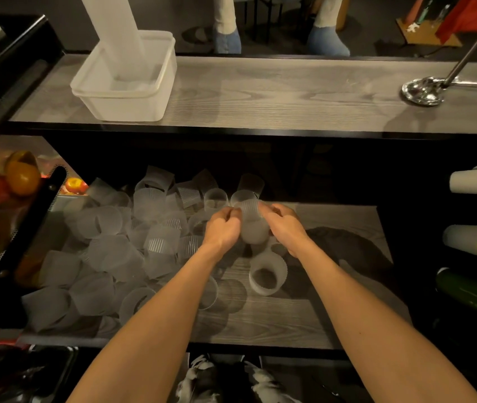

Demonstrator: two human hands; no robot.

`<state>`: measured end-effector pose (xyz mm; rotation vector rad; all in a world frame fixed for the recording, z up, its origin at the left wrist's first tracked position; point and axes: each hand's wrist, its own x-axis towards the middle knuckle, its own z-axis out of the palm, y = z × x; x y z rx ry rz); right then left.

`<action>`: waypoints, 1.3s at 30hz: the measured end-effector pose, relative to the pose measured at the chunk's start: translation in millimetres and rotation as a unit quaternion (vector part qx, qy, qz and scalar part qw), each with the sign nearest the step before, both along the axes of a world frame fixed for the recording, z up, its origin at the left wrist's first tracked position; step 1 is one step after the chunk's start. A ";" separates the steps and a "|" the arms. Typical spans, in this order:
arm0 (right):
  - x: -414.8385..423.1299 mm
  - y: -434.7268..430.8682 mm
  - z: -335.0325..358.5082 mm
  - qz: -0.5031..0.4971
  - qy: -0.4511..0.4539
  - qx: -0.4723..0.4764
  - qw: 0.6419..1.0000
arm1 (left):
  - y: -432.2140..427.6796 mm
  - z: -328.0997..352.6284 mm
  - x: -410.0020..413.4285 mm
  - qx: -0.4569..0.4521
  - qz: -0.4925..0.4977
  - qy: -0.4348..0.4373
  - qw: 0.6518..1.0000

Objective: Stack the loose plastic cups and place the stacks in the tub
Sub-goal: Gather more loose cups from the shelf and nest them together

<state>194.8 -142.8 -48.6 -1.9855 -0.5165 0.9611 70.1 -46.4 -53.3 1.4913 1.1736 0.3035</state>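
Both the left hand (222, 228) and right hand (285, 225) grip a short frosted ribbed plastic cup stack (253, 225); keep the cups aligned while nesting.

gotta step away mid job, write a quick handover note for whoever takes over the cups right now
Left hand and right hand: both closed on one short stack of cups, held above the lower counter.
Tub: on the upper counter, far left, with one tall stack already standing in it.
Loose cups: a big pile on the lower counter to the left, plus a single cup lying on its side below the hands.
Done: one stack in the tub. Left: build up the held stack, clear the pile, move stacks to the tub.
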 end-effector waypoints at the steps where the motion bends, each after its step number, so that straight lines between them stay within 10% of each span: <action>1: -0.8 -1.5 1.5 -0.007 -0.010 -0.004 1.000 | -2.4 5.8 0.0 0.028 -0.010 0.009 1.000; 39: -25.4 -94.8 -2.0 0.034 -0.188 0.056 0.980 | -69.2 -1.6 -23.8 0.095 -0.088 -0.062 0.990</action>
